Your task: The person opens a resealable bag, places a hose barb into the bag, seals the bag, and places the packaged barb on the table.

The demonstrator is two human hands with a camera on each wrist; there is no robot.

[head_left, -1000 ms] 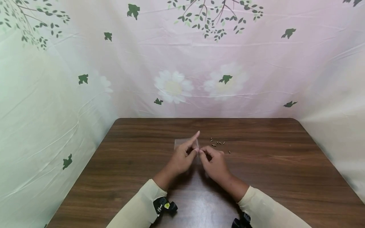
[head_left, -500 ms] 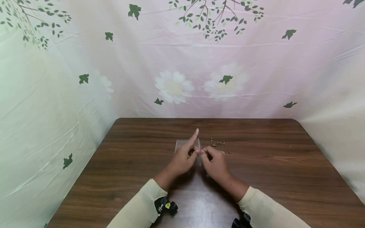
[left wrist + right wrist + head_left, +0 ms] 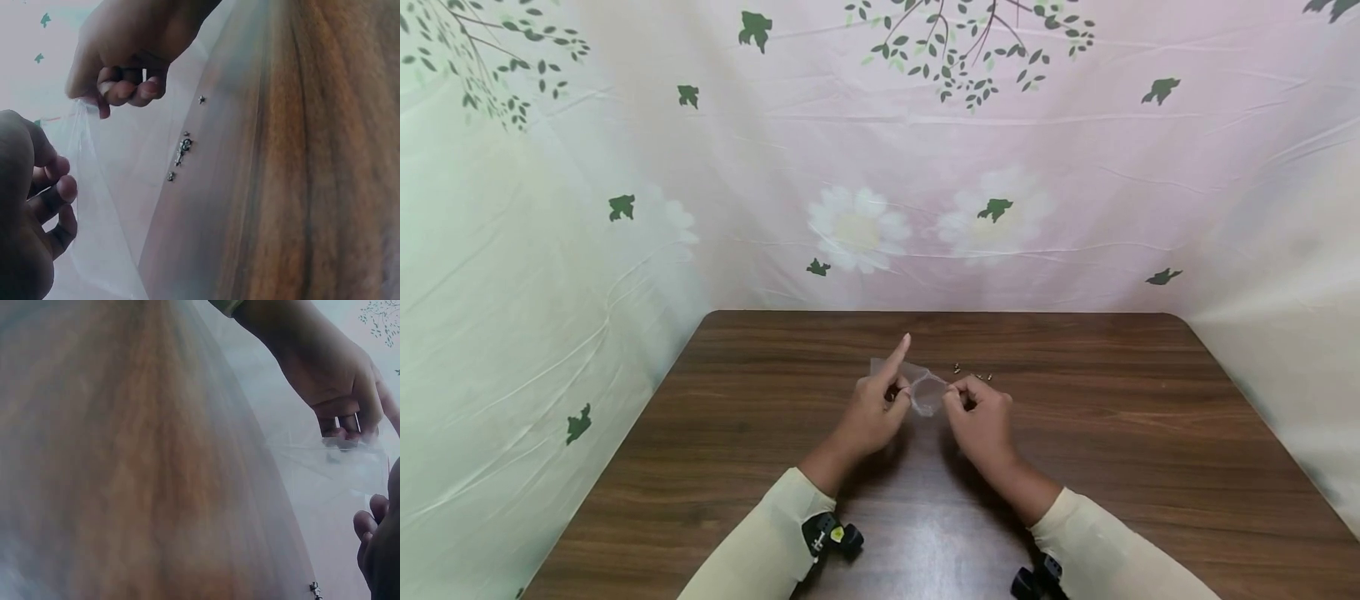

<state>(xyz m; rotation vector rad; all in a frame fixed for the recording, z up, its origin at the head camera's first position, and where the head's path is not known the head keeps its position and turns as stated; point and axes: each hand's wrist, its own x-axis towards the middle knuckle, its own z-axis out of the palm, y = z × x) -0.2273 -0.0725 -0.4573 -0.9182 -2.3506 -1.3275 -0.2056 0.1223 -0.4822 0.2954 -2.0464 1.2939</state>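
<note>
Between the two hands hangs a clear plastic bag (image 3: 928,395), its mouth spread into a rounded opening. My left hand (image 3: 871,414) pinches one side of the rim between thumb and a finger, with the index finger pointing up and away. The opposite side of the rim is pinched by my right hand (image 3: 983,418). In the left wrist view the bag (image 3: 103,212) stretches as a thin sheet, and its red line shows near the right fingertips. Several tiny metallic pieces (image 3: 184,147), some star-like, lie on the table just beyond the hands; my right hand partly hides them in the head view.
The dark wooden table (image 3: 737,450) has rounded far corners. A patterned cloth (image 3: 910,150) with leaves, birds and daisies hangs behind it and along both sides. Each wrist wears a small black camera (image 3: 842,537) over a pale sleeve.
My hands have moved apart, the left one leftward and the right one rightward. The bag's mouth, flat and closed before, now gapes. Fewer metallic pieces show past my right hand.
</note>
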